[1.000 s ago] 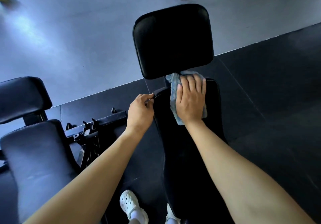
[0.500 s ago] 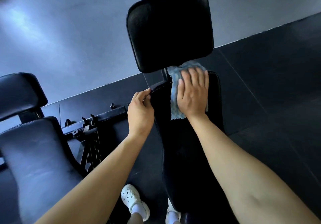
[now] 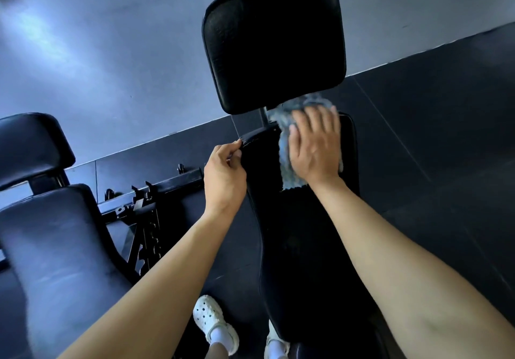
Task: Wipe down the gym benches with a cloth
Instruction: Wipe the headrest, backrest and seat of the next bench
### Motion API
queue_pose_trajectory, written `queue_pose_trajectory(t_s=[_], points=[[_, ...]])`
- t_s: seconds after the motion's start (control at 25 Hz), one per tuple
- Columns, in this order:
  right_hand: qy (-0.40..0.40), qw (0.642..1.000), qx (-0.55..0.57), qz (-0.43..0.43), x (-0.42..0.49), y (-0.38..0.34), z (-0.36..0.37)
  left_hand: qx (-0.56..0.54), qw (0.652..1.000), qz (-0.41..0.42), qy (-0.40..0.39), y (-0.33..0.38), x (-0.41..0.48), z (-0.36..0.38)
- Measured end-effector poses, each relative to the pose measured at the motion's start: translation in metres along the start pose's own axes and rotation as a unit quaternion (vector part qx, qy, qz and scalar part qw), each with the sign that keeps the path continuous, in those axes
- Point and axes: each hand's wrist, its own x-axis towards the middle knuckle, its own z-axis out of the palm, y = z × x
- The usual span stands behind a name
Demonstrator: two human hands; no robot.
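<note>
Head view. One bench runs from 6 o'clock up to 12 o'clock through the middle of the frame. It has a long pad and, beyond it at 12 o'clock, a square pad tilted up on a post. Both pads are black.

The cloth, blue-grey and crumpled, lies on the far end of the long pad, at about 1 o'clock from centre. Its far edge reaches the gap under the square pad; its near edge shows below the wrist.

The right hand lies flat on the cloth, palm down, fingers straight and together, pressing it to the pad. Its fingertips are slightly blurred.

The left hand is at the long pad's left edge, near the far corner, just at 9 o'clock of the right hand. Its fingers are curled under the edge with the thumb on top, grasping the pad. The two hands are apart, not touching.

A second bench, also black, stands at 8 o'clock, well apart from the first. Between the two, a black metal frame rests on the floor.

The floor is light grey from 10 to 12 o'clock and dark matting from 2 to 5 o'clock.

A white shoe stands at 6 o'clock, just beside the long pad's left edge.
</note>
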Motion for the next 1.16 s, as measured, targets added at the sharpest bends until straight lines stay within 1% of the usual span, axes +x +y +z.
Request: queue_pose_trajectory(t_s=[0.04, 0.12, 0.16, 0.2, 0.24, 0.28, 0.32, 0.36, 0.4, 0.44, 0.48, 0.52, 0.6, 0.64, 0.68, 0.72, 0.8, 0.92, 1.04, 1.08, 1.12, 1.16], points=[[0.013, 0.997, -0.003, 0.076, 0.003, 0.002, -0.001, -0.001, 1.0, -0.002, -0.007, -0.002, 0.002, -0.002], [0.039, 0.972, -0.005, 0.232, 0.007, -0.026, 0.003, -0.001, 1.0, 0.003, -0.016, -0.004, 0.004, -0.004], [0.042, 0.962, 0.005, 0.27, 0.009, -0.049, 0.005, -0.002, 1.0, 0.007, -0.018, -0.005, 0.005, -0.004], [0.039, 0.965, 0.016, 0.259, 0.01, -0.07, 0.005, -0.003, 1.0, 0.01, -0.019, -0.006, 0.006, -0.005], [0.023, 0.979, 0.024, 0.203, 0.006, -0.085, 0.005, -0.003, 1.0, 0.011, -0.019, -0.005, 0.007, -0.006], [-0.001, 0.993, 0.024, 0.114, -0.002, -0.089, 0.003, -0.002, 1.0, 0.012, -0.022, -0.004, 0.007, -0.007], [-0.018, 0.999, 0.025, 0.02, -0.007, -0.08, -0.001, 0.0, 1.0, 0.015, -0.023, -0.003, 0.006, -0.007], [-0.028, 0.998, 0.025, -0.058, -0.002, -0.061, -0.005, 0.005, 1.0, 0.018, -0.022, -0.003, 0.006, -0.007], [-0.038, 0.994, 0.023, -0.103, 0.007, -0.04, -0.008, 0.01, 1.0, 0.018, -0.021, -0.002, 0.006, -0.008], [-0.04, 0.994, 0.01, -0.105, 0.015, -0.021, -0.009, 0.014, 1.0, 0.013, -0.024, 0.0, 0.006, -0.008], [-0.034, 0.997, -0.008, -0.065, 0.021, -0.008, -0.01, 0.016, 0.999, 0.005, -0.028, 0.001, 0.006, -0.009], [-0.019, 1.0, -0.019, 0.01, 0.024, -0.003, -0.009, 0.016, 0.999, -0.004, -0.031, 0.0, 0.007, -0.01], [0.021, 0.988, -0.018, 0.151, 0.025, -0.02, -0.005, 0.024, 0.999, -0.001, -0.031, 0.0, 0.008, -0.011], [0.034, 0.981, -0.014, 0.193, 0.021, -0.035, -0.001, 0.029, 0.999, 0.007, -0.028, -0.001, 0.008, -0.01], [0.038, 0.978, -0.007, 0.206, 0.015, -0.049, 0.002, 0.032, 0.999, 0.013, -0.024, -0.001, 0.007, -0.008], [0.034, 0.98, 0.004, 0.196, 0.01, -0.062, 0.003, 0.034, 0.999, 0.017, -0.02, -0.001, 0.007, -0.006], [0.014, 0.989, 0.022, 0.145, -0.003, -0.082, 0.005, 0.032, 0.999, 0.027, -0.01, 0.0, 0.005, -0.003], [-0.042, 0.999, 0.013, 0.007, -0.035, -0.096, 0.011, 0.039, 0.999, 0.028, 0.012, 0.002, -0.006, 0.009], [-0.034, 0.987, 0.002, -0.157, -0.038, -0.063, 0.017, 0.038, 0.999, -0.011, 0.021, 0.012, -0.026, 0.024], [-0.026, 0.981, 0.003, -0.192, -0.034, -0.045, 0.015, 0.047, 0.999, -0.017, 0.023, 0.015, -0.029, 0.029], [-0.024, 0.979, 0.005, -0.201, -0.03, -0.025, 0.013, 0.064, 0.997, -0.018, 0.028, 0.018, -0.031, 0.033], [-0.025, 0.983, 0.007, -0.182, -0.027, -0.005, 0.009, 0.089, 0.995, -0.018, 0.033, 0.021, -0.031, 0.038]])
